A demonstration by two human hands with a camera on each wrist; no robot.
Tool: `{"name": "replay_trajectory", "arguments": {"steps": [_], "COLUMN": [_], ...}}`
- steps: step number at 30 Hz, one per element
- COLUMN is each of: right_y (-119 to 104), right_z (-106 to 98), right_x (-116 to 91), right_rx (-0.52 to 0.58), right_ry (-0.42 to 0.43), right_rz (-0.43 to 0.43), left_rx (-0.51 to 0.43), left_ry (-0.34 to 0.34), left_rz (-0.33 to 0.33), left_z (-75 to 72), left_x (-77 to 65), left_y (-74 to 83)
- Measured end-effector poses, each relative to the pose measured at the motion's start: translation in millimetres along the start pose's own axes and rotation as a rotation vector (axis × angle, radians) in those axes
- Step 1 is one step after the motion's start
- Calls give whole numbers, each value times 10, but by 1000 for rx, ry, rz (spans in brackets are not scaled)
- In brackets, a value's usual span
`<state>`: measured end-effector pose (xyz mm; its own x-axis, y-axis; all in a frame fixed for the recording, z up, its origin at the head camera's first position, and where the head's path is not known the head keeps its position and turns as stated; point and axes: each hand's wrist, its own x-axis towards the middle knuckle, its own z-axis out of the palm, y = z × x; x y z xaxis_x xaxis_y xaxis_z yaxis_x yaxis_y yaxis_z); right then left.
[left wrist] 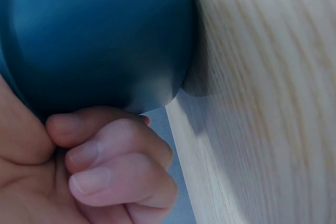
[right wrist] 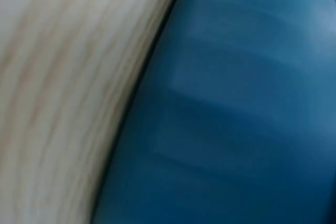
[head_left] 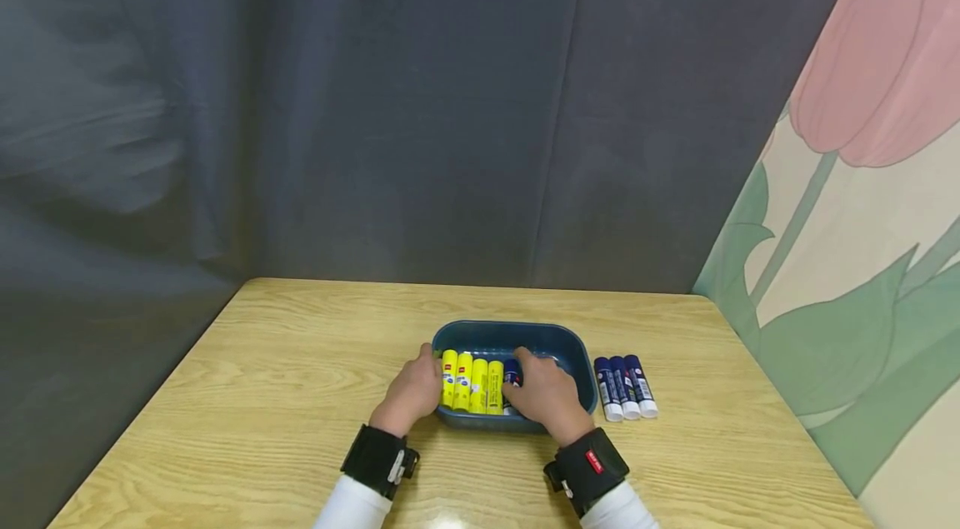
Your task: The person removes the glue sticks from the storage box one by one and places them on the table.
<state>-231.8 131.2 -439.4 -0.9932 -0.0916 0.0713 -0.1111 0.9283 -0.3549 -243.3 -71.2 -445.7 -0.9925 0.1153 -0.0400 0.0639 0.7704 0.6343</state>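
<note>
Yellow tubes point(head_left: 479, 386) sit in a row inside the blue bin point(head_left: 491, 422). Left hand point(head_left: 415, 389) grips its wall, fingers curled; right hand point(head_left: 552, 394) is at the dark-blue tube point(head_left: 511, 374); pinching cannot be confirmed.

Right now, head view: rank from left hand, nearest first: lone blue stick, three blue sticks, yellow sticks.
1. Yellow sticks: left part of bin.
2. Lone blue stick: in bin, right of those.
3. Three blue sticks: outside bin, right side.
</note>
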Motion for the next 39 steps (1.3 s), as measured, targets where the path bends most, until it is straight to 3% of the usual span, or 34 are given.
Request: {"name": "replay_trajectory", "arguments": {"steps": [22, 39], "right_y": [13, 157], "right_z": [-66, -209], "right_x": [7, 11], "right_rx": [45, 54], "right_ry": [-162, -195], "right_rz": [86, 159], "left_rx": [-36, -14], "left_ry": [-13, -21], "left_rz": [-12, -17], "left_z": [-11, -20], "left_x": [8, 17], "left_y": [-13, 8]}}
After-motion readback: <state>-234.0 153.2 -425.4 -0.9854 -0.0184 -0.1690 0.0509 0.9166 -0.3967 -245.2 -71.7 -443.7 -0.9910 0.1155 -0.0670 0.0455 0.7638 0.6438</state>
